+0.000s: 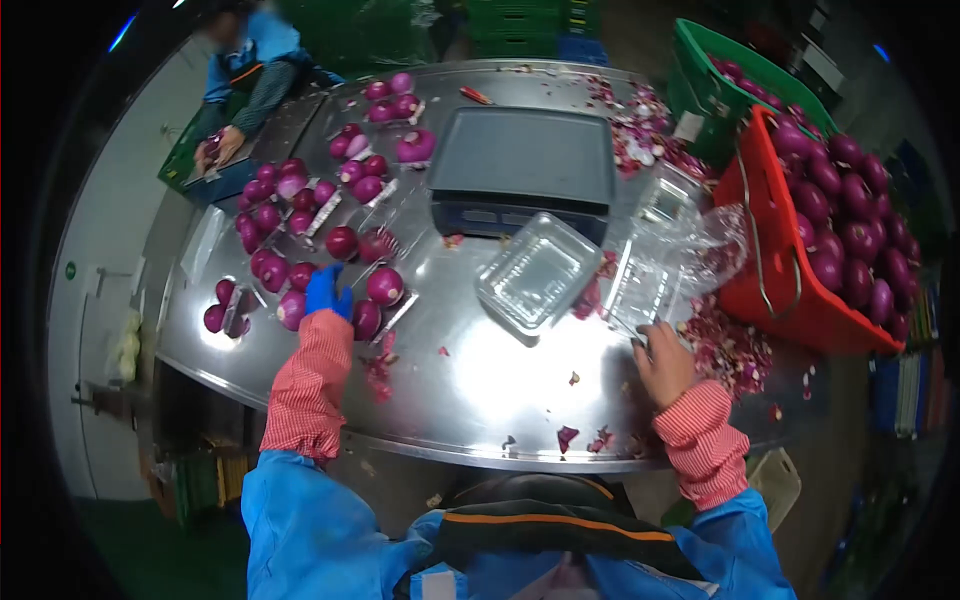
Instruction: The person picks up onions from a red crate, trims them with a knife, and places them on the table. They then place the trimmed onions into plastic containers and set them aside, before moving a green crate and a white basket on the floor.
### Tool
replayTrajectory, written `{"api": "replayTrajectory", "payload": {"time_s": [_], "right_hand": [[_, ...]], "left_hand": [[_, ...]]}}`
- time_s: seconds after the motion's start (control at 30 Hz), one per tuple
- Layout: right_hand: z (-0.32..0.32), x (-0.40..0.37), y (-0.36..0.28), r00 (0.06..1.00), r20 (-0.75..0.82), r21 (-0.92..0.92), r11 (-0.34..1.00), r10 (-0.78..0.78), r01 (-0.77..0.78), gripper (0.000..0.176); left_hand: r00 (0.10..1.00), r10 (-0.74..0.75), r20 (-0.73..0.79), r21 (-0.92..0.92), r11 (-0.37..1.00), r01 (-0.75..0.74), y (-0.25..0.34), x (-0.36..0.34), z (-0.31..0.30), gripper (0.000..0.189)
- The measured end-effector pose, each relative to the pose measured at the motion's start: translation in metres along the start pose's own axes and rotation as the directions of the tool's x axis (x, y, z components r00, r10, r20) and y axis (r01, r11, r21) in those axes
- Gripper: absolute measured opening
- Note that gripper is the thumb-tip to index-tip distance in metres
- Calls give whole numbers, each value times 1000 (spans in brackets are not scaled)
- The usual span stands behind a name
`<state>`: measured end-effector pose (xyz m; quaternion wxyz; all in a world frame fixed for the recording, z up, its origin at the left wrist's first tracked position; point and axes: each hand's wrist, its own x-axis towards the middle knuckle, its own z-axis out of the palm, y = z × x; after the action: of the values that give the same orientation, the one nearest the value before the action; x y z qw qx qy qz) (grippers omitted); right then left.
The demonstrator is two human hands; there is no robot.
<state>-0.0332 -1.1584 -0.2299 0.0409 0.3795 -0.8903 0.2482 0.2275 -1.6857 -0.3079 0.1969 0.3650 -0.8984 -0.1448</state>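
Observation:
My left hand (pixel 328 294), in a blue glove, is among red onions in clear plastic trays on the steel table. Its fingers are apart, just below a red onion (pixel 341 243) and left of another onion (pixel 384 286). My bare right hand (pixel 664 366) has its fingertips closed on the near edge of a clear plastic tray (pixel 640 290), which lies with other clear packaging. Between my hands, another clear plastic tray (pixel 540 275) leans tilted against a dark flat-topped scale (pixel 522 150).
At right, a red crate (pixel 735 235) full of red onions stands before a green crate (pixel 700 85). Onion skins (pixel 725 350) litter the table's right side. More trayed onions (pixel 290 190) fill the left side. A co-worker's hand (pixel 222 150) is at the far left.

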Motion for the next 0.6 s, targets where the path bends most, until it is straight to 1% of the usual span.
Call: {"api": "replayTrajectory", "payload": {"time_s": [0.03, 0.1, 0.13, 0.2, 0.27, 0.3, 0.33, 0.4, 0.43, 0.53, 0.6], "right_hand": [[1, 0, -4, 1000, -8, 28, 1000, 3, -3, 19], [10, -5, -10, 999, 18, 16, 1000, -26, 26, 16], [15, -9, -14, 999, 30, 6, 999, -34, 34, 15], [22, -17, -26, 998, 55, 39, 999, -20, 17, 13], [29, -21, -33, 997, 75, 63, 998, -7, 3, 11], [32, -22, -35, 996, 85, 70, 998, 1, -7, 10], [35, -24, -36, 995, 98, 77, 997, 11, -19, 9], [41, -24, -39, 995, 100, 94, 995, 24, -34, 8], [44, -23, -41, 994, 99, 105, 993, 34, -44, 7], [55, -21, -47, 993, 110, 86, 995, 36, -45, 6], [59, -18, -55, 991, 129, 129, 990, 46, -63, 6]], "left_hand": [[998, 34, -55, -116, 992, -40, 4, 16, 2, 59], [996, 82, -23, 155, 985, -78, 25, 44, -3, 75], [996, 30, 84, 182, 982, -45, 20, 60, 4, 87], [983, 118, 138, 108, 985, -134, 7, 85, 23, 94], [946, 89, 312, 198, 968, -156, -1, 111, 32, 102], [915, 66, 398, 236, 956, -172, 4, 118, 33, 106], [907, 31, 420, 297, 939, -170, 10, 119, 35, 110], [886, -42, 462, 417, 892, -175, 46, 116, 17, 119], [841, -114, 528, 456, 874, -168, 48, 125, 20, 125], [786, -114, 608, 478, 843, -248, 57, 136, 15, 127], [778, -74, 624, 459, 840, -289, 58, 139, 20, 123]]}}
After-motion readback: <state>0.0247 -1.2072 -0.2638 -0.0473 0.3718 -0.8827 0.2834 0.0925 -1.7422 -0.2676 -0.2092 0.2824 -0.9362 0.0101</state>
